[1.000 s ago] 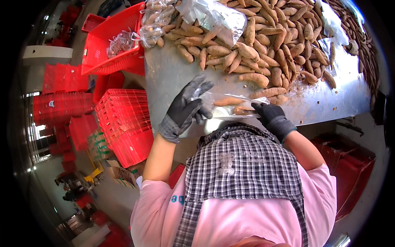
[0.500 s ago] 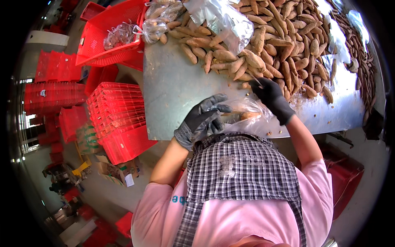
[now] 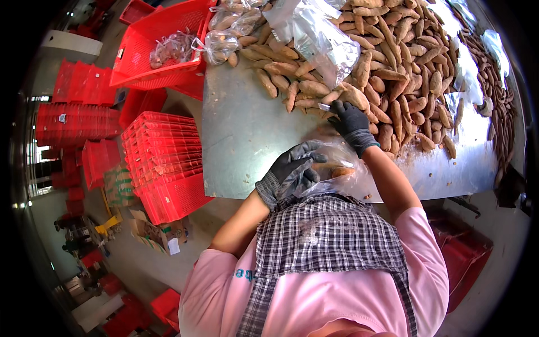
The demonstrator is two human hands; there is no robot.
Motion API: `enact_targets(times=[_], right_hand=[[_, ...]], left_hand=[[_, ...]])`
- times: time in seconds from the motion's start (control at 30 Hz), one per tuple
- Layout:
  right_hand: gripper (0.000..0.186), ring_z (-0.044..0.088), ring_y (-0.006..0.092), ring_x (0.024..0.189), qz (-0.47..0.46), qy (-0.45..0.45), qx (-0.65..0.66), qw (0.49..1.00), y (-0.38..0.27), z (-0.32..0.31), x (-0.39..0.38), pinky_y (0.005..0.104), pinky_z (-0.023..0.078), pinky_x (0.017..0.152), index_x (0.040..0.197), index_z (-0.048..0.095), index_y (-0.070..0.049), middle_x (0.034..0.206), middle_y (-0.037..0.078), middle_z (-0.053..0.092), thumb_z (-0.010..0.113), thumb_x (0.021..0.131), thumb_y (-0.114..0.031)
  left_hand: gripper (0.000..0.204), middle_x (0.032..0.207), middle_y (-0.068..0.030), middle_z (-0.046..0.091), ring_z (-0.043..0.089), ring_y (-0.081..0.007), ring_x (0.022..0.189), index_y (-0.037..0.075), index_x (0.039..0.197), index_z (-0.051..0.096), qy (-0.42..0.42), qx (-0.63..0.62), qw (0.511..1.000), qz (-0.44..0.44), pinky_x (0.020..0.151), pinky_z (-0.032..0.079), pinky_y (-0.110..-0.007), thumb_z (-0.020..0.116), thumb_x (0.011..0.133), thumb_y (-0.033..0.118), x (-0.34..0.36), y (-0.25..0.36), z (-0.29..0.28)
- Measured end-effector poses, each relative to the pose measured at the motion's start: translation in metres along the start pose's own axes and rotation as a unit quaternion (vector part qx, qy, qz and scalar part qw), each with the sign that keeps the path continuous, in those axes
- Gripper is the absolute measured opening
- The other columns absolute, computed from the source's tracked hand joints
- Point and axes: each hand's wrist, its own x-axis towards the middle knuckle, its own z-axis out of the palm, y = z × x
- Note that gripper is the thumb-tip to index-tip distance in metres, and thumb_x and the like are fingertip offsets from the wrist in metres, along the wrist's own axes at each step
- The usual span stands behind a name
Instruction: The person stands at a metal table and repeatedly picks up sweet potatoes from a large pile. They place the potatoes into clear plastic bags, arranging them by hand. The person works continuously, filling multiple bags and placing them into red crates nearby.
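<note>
My left hand point(image 3: 292, 170), in a dark grey glove, has its fingers curled at the near edge of the table, gripping the side of a clear plastic bag point(image 3: 355, 181). Inside the bag lies a sweet potato point(image 3: 341, 171), partly hidden by the crinkled plastic. My right hand point(image 3: 350, 122), also gloved, is closed on a small knife point(image 3: 324, 106), of which only a short pale part shows. It sits at the near edge of a big heap of sweet potatoes point(image 3: 387, 73), touching or just over the closest ones.
The metal table point(image 3: 236, 135) carries loose plastic bags point(image 3: 314, 42) on the heap and filled bags point(image 3: 220, 46) at its left. A red crate point(image 3: 132, 62) with bagged goods stands beside it. Stacked red crates point(image 3: 163, 146) rise at the left edge. Small cut bits lie near the front.
My right hand has moved left to the closest sweet potatoes, and the pale knife part now points left. My left hand stays at the bag. The whole view has shifted slightly.
</note>
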Motion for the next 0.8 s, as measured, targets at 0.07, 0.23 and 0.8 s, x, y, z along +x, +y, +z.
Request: enact_targets(times=[0.07,0.23,0.8], right_hand=[[0.035,0.060,0.0299,0.078,0.027,0.072,0.018,0.997,0.002,-0.006,0.008,0.0428,0.049,0.066,0.103,0.051,-0.015,0.084,0.011,0.059,0.064,0.076,-0.033],[0.023,0.052,0.0142,0.049,0.224,0.269,0.448,0.823,0.027,-0.049,0.008,0.0262,0.041,0.046,0.079,0.057,-0.008,0.069,0.004,0.060,0.058,0.085,-0.031],[0.023,0.061,0.0214,0.072,-0.012,0.080,0.228,0.970,-0.016,-0.098,-0.105,0.0302,0.048,0.060,0.109,0.058,-0.013,0.085,0.007,0.062,0.055,0.086,-0.016]], left_hand=[[0.049,0.111,-0.0140,0.055,0.061,-0.0122,0.067,0.002,0.131,0.036,0.009,-0.016,1.000,-0.002,0.062,0.051,-0.021,0.054,0.087,0.016,0.003,-0.002,0.000],[0.048,0.113,-0.0123,0.054,0.061,-0.0125,0.070,0.003,0.129,0.039,0.021,-0.008,1.000,-0.004,0.064,0.051,-0.022,0.055,0.087,0.017,0.005,-0.003,-0.002],[0.033,0.087,-0.0080,0.065,0.063,-0.0182,0.071,0.003,0.100,0.057,0.123,0.578,0.777,0.215,0.068,0.050,-0.030,0.062,0.083,0.031,0.051,-0.028,0.023]])
